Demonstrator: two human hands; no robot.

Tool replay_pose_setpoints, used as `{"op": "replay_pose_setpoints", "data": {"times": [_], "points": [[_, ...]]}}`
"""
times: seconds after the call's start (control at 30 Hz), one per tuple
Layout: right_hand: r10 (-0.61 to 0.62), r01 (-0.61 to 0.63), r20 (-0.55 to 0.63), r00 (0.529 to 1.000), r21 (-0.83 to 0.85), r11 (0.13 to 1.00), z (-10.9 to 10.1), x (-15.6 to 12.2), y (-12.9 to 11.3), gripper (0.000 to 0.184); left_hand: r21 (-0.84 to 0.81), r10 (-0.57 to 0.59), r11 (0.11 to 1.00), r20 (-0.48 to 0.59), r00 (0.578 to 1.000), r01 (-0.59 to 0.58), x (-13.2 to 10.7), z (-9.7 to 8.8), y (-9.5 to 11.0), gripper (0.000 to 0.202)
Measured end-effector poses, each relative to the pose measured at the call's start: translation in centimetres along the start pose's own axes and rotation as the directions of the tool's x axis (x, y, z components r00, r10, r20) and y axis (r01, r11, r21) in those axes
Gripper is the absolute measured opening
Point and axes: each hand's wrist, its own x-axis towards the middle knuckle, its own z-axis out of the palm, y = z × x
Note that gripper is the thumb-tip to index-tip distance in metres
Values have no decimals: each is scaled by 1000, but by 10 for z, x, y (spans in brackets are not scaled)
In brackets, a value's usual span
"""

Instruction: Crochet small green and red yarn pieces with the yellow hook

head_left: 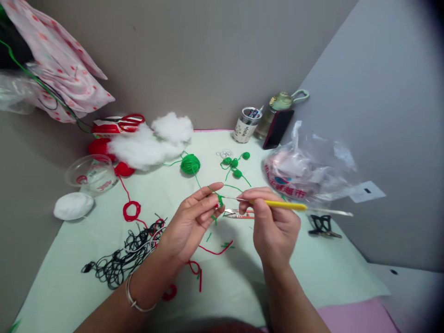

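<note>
A pale green cloth (312, 263) covers a table set in a corner between two grey walls. In the head view, a small green yarn piece (221, 200) is at the clock's centre, in the left hand (187, 224), pinched between thumb and fingers. It looks short, narrow and knobbly, bright green with a speck of red at its left edge; its stitches are too small to make out. The right hand (277, 226) grips a yellow-handled hook (282, 204) like a pen, its thin metal shaft pointing to nine o'clock and reaching the piece. At eleven o'clock sits a green yarn ball (190, 164), whose strand runs down to the left hand. Little green balls with tails (235, 163) lie at one o'clock, white stuffing (142, 148) at ten, and tangled black cord (121, 259) at eight. Small snips (241, 213) lie at four, just beside the left fingertips.
</note>
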Motion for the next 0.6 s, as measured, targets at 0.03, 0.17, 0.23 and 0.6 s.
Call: {"op": "replay_pose_setpoints", "data": {"times": [0.03,0.17,0.23,0.6], "points": [[52,-52,10,999,71,996,1,2,-1,21,24,25,999,-4,1000,-24,0,0,0,29],[92,-97,71,993,78,992,3,3,0,17,191,107,976,15,994,-108,-1,0,-3,30],[139,-144,51,989,98,985,3,2,2,17,243,134,960,29,991,-137,-2,1,-4,26],[36,-36,60,998,-8,999,1,-4,-2,22,384,213,901,11,977,-201,-3,-2,-1,28]]}}
